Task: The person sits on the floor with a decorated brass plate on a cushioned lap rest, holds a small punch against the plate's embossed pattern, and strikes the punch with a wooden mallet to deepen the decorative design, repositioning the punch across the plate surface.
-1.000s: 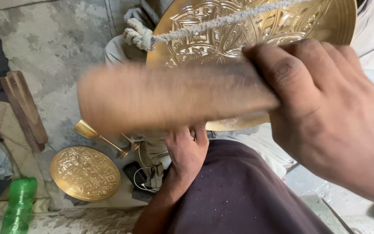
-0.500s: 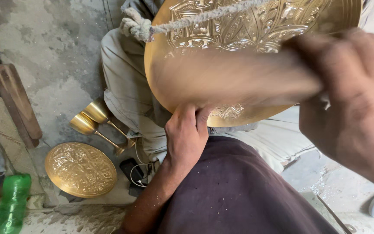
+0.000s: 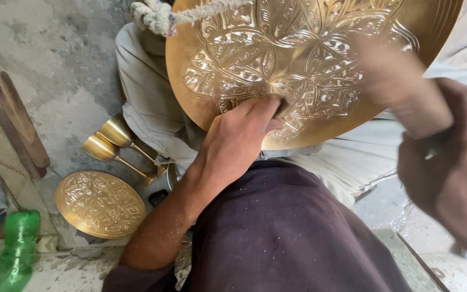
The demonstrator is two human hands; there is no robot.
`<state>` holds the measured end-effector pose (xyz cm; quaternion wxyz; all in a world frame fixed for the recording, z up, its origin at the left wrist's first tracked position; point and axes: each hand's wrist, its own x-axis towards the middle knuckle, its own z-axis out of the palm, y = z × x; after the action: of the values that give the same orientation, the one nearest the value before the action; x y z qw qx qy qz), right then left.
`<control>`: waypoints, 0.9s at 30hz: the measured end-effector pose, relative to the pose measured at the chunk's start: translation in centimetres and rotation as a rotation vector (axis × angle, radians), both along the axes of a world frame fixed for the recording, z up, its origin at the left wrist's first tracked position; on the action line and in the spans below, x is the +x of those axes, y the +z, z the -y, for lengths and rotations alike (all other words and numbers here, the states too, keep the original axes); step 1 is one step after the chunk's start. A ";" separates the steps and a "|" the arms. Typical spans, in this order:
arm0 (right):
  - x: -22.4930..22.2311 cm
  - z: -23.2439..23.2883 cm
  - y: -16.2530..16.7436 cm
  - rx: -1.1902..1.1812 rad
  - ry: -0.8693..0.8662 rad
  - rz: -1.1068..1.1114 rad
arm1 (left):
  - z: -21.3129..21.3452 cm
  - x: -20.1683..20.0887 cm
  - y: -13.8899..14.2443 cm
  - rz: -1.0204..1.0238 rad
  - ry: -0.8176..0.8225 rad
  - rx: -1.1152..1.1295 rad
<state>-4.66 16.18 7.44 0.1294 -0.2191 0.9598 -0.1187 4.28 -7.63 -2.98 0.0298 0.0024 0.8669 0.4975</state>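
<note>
A large round brass plate (image 3: 304, 65) with an embossed flower pattern rests across my lap, tilted toward me. My left hand (image 3: 239, 140) lies on its lower part, fingers pinched on a small metal punch (image 3: 283, 108) set against the pattern. My right hand (image 3: 449, 167) is close to the camera at the right, blurred, gripping a wooden mallet (image 3: 401, 89) that hovers over the plate's right side. A knotted rope (image 3: 190, 13) runs across the plate's top edge.
On the concrete floor at the left lie a smaller embossed brass plate (image 3: 99, 204), two brass goblets (image 3: 109, 140) on their sides, a wooden block (image 3: 14, 124) and a green plastic bottle (image 3: 17, 249). A dark cloth (image 3: 293, 232) covers my thigh.
The mallet swung from across the middle of the view to the right side. My left hand moved up from below the plate's rim onto its face with the punch.
</note>
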 end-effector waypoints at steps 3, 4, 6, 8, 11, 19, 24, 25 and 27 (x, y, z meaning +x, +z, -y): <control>1.1 -1.1 -0.8 0.257 0.149 -0.111 | 0.6 -1.1 0.1 0.019 -0.142 0.044; 1.3 -1.4 -1.1 0.289 0.172 -0.124 | 1.0 -1.4 0.1 0.037 -0.190 0.018; 1.6 -1.9 -1.4 0.007 -0.023 0.023 | 1.1 -2.0 0.2 0.049 -0.252 -0.001; 1.6 -2.0 -1.6 -0.031 -0.136 0.089 | 1.1 -2.6 0.2 0.030 -0.275 0.007; 1.4 -1.5 -1.7 0.150 0.069 -0.102 | 1.0 -2.4 0.4 0.062 -0.281 -0.048; -0.4 -1.0 -1.6 0.142 0.337 -0.164 | -1.1 1.4 -0.3 -0.085 0.245 -0.023; -2.1 -1.2 -1.9 -0.109 0.221 -0.057 | -2.7 3.1 -0.9 -0.103 0.486 0.060; -2.4 -0.9 -1.8 -0.146 0.223 -0.049 | -3.0 3.2 -1.1 -0.102 0.487 0.068; -2.9 -0.3 -1.7 -0.201 0.222 -0.028 | -3.3 3.5 -1.3 -0.109 0.483 0.047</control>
<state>-7.61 16.48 5.71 0.1058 -0.3376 0.9146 -0.1958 7.83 -4.33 -4.26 -0.1369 -0.1774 0.8310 0.5092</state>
